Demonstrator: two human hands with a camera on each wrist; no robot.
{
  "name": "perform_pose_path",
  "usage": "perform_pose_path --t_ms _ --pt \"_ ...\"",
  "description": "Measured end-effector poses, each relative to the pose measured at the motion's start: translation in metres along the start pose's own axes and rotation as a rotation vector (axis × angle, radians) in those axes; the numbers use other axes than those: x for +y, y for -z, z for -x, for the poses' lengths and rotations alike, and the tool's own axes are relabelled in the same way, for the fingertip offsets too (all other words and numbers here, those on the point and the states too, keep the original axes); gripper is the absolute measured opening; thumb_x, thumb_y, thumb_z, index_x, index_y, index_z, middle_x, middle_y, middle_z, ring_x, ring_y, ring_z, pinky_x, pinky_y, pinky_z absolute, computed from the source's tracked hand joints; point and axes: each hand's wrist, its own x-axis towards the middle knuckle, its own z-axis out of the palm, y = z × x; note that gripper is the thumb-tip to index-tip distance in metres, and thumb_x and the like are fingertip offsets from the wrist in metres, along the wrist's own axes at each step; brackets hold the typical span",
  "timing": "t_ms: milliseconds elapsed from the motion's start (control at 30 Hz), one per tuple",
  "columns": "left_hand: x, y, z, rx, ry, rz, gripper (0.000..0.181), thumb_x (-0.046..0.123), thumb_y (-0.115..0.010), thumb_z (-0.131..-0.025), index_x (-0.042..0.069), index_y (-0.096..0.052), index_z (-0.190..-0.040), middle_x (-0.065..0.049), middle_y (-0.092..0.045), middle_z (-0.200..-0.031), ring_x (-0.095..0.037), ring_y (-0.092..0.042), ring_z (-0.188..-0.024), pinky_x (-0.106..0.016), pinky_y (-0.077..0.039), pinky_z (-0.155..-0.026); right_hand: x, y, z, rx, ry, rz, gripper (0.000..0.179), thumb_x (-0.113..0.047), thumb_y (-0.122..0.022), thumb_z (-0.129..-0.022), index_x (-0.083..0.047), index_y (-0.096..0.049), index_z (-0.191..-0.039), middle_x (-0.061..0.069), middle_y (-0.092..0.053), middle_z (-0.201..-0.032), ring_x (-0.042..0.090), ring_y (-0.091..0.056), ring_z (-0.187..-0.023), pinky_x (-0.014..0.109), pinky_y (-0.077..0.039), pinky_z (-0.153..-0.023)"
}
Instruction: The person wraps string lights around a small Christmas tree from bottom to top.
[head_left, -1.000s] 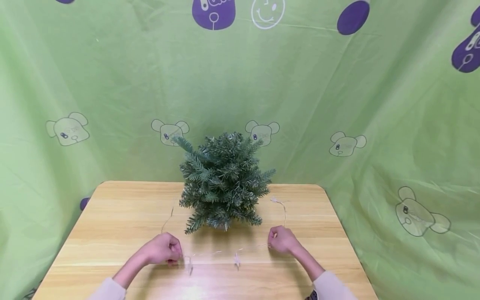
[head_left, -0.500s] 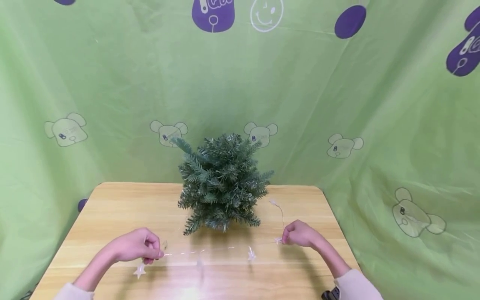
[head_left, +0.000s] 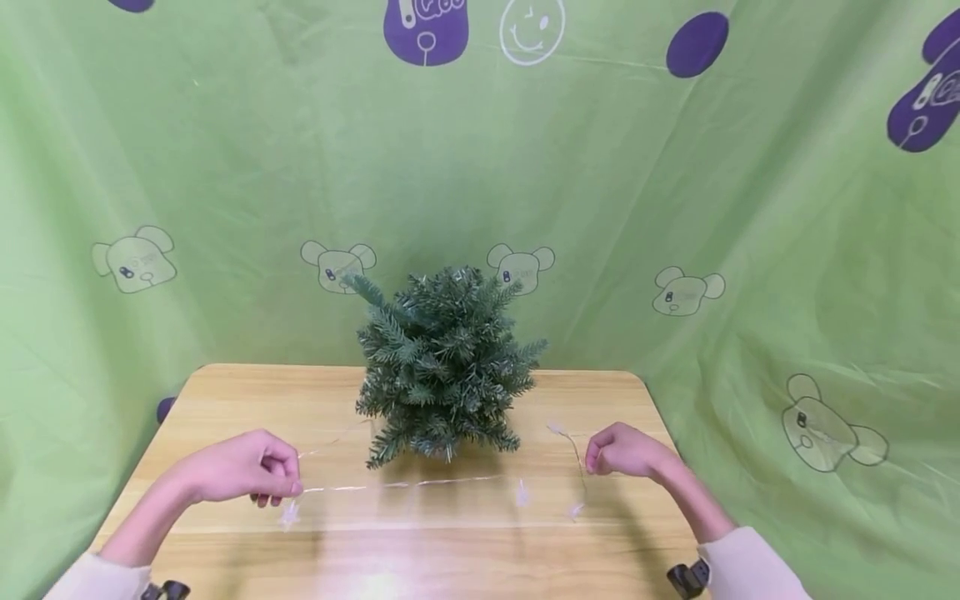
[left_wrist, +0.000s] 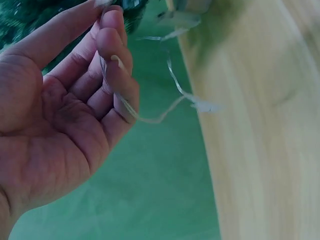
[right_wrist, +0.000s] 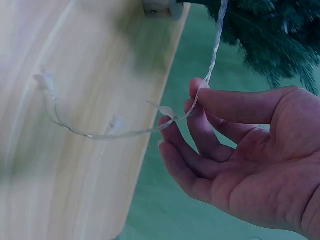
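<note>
A string of clear star-shaped fairy lights (head_left: 397,485) stretches between my two hands in front of a small artificial Christmas tree (head_left: 450,358). At its left end, my left hand (head_left: 243,468) pinches the thin wire between thumb and forefinger, and a star (head_left: 289,513) dangles just below. The rest of the wire crosses the left hand's fingers and trails off with another star (left_wrist: 205,106) in the left wrist view. My right hand (head_left: 626,452) pinches the string between thumb and forefinger; in the right wrist view a slack length (right_wrist: 107,136) loops away from it.
The tree stands towards the back of a wooden table (head_left: 600,550); its pale round base (right_wrist: 163,9) shows in the right wrist view. A green printed curtain (head_left: 450,167) surrounds the table's back and sides. The table's back corners are rounded.
My hands have spread apart, the left to the left and the right to the right, both rising in the head view. The string between them has lengthened. The tree has stayed put.
</note>
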Motion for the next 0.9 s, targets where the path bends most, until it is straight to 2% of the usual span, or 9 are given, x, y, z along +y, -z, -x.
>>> perform_pose_path --t_ms 200,400,600,700,900 --pt "0.012 0.015 0.016 0.002 -0.015 -0.003 0.013 0.015 -0.066 -0.097 0.007 -0.069 -0.088 0.002 -0.065 -0.068 -0.005 -0.058 -0.062 -0.025 -0.054 -0.058 -0.002 0.021 0.012 0.006 -0.004 0.019 0.017 0.002 -0.06 -0.072 -0.003 -0.07 -0.085 0.005 -0.071 -0.085 0.019 -0.062 -0.085 0.038 -0.053 -0.078" --pt "0.021 0.025 0.025 0.008 -0.041 -0.016 0.01 0.015 -0.065 -0.098 0.009 -0.07 -0.092 0.007 -0.065 -0.071 -0.007 -0.061 -0.066 -0.029 -0.057 -0.063 -0.003 0.031 0.016 -0.025 -0.01 0.012 0.018 0.001 -0.062 -0.072 -0.003 -0.07 -0.088 0.004 -0.07 -0.086 0.022 -0.061 -0.085 0.039 -0.053 -0.079" --pt "0.034 0.026 0.027 0.027 -0.042 -0.041 0.008 0.015 -0.065 -0.098 0.01 -0.069 -0.093 0.006 -0.066 -0.073 -0.009 -0.062 -0.067 -0.03 -0.057 -0.065 -0.011 0.043 0.02 -0.046 -0.008 0.022 0.019 0.002 -0.061 -0.072 -0.002 -0.07 -0.089 0.003 -0.067 -0.082 0.021 -0.06 -0.08 0.039 -0.053 -0.079" --pt "0.041 0.025 0.028 0.029 -0.068 -0.062 0.005 0.013 -0.066 -0.097 0.012 -0.069 -0.093 0.006 -0.066 -0.074 -0.008 -0.061 -0.067 -0.028 -0.056 -0.064 -0.017 0.052 0.023 -0.041 -0.016 0.029 0.019 0.001 -0.061 -0.073 -0.004 -0.07 -0.089 0.004 -0.067 -0.084 0.021 -0.058 -0.08 0.034 -0.05 -0.075" --pt "0.054 0.025 0.03 0.014 -0.11 -0.098 0.004 0.012 -0.067 -0.095 0.015 -0.069 -0.094 0.005 -0.068 -0.079 -0.011 -0.064 -0.07 -0.028 -0.056 -0.064 -0.026 0.073 0.029 -0.049 -0.011 0.043 0.018 0.001 -0.062 -0.077 -0.004 -0.068 -0.094 0.006 -0.066 -0.087 0.021 -0.059 -0.081 0.033 -0.051 -0.075"
